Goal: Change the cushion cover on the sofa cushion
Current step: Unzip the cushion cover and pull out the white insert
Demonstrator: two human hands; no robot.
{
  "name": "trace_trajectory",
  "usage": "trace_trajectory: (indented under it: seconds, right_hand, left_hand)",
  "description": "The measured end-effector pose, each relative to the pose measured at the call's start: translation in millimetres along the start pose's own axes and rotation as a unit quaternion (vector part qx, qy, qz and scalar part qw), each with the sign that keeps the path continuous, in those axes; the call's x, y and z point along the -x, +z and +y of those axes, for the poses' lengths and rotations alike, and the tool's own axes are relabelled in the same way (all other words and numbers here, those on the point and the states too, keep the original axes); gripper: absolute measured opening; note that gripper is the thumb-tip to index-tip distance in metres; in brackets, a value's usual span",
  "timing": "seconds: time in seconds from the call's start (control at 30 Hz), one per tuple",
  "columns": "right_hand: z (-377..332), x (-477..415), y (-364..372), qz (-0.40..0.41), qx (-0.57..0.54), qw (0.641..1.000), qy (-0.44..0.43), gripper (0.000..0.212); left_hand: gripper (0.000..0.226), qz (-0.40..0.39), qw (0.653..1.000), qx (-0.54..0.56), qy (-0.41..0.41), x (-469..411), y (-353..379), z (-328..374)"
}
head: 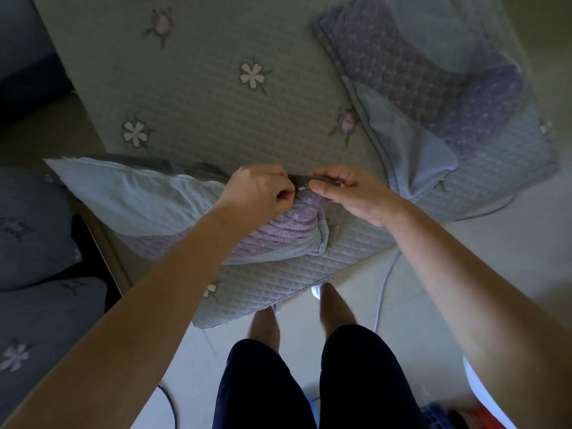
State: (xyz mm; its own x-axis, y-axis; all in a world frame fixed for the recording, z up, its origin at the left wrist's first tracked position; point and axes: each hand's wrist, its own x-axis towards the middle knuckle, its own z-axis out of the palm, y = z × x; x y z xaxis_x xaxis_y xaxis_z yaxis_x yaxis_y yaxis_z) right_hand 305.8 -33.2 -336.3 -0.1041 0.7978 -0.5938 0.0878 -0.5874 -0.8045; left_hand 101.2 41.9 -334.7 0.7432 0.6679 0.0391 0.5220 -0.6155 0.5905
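Quilted sofa seat [201, 97] with sewn flowers, carrying two things.
A blue and purple cushion [130, 196] lies at the near edge, toward the left corner; a purple and blue quilted cover [433, 88] lies at the right edge, well apart.

A dark cable [171, 399] lies on the pale tiled floor [510, 243].

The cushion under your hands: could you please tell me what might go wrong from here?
1. The left hand and right hand pinch the dark edge strip close together, and purple fabric bunches right beneath. It could snag in the closure.
2. The cushion lies near the front edge of the quilted seat cover. A hard tug or a slipped grip might slide it onto the floor.
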Motion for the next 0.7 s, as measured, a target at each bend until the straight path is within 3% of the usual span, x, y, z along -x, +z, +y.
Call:
trace_trajectory:
  seconds: [0.13,0.23,0.53,0.7]
  right_hand:
    - [-0.5,1.0,2.1,0.003,0.014,1.000,-0.004,0.015]
    - [0.3,0.9,1.9,0.002,0.011,1.000,-0.005,0.015]
    - [-3.9,-0.5,-6.9,-0.006,0.036,0.999,0.008,0.019]
    - [-3.7,2.7,-6.2,0.001,0.027,1.000,0.008,0.021]
  left_hand:
    - [0.004,-0.070,0.990,0.073,-0.095,-10.3,-8.1,1.1]
    - [0.024,-0.124,0.964,0.141,-0.191,-16.9,-11.7,-1.4]
    - [0.022,-0.081,0.956,0.166,-0.228,-6.6,-21.5,-5.3]
    - [0.016,-0.049,0.915,0.237,-0.323,11.1,-25.0,-12.8]
